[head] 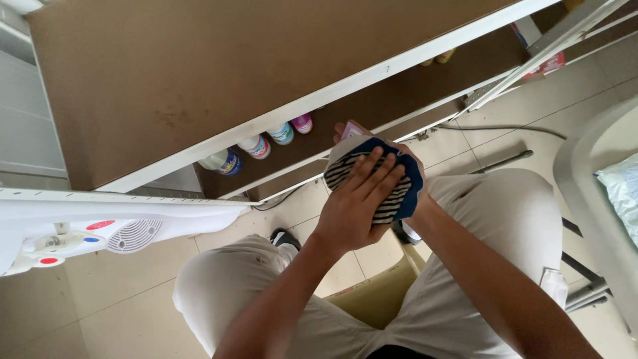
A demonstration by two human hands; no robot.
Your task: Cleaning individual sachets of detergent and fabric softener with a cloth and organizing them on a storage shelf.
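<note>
Sitting on a low yellowish stool (372, 296) with knees apart in pale trousers, you are holding a small folded cloth (389, 189), striped black and white with a blue edge, out in front of you between your knees and the shelving. Your left hand (355, 209) is lying flat on top of the cloth, fingers (375, 173) straight and close together, pressing down as if to flatten or smooth it. Your right hand (412, 179) is cupping it from below and behind, so most of that hand is hidden; only fingertips are showing past the top edge, and you cannot tell how tightly they are curled. Together the two palms are sandwiching the cloth, which is keeping it from unfolding. Left of your knee, a white fan head (100, 229) with coloured buttons is jutting into view. Beyond your hands, a white-framed shelf unit with brown boards (219, 73) is standing on the tiled floor (119, 292), and a row of small bottles (256, 147) is sitting on its lower board. A grey cable (505, 127) is trailing across the tiles behind.
</note>
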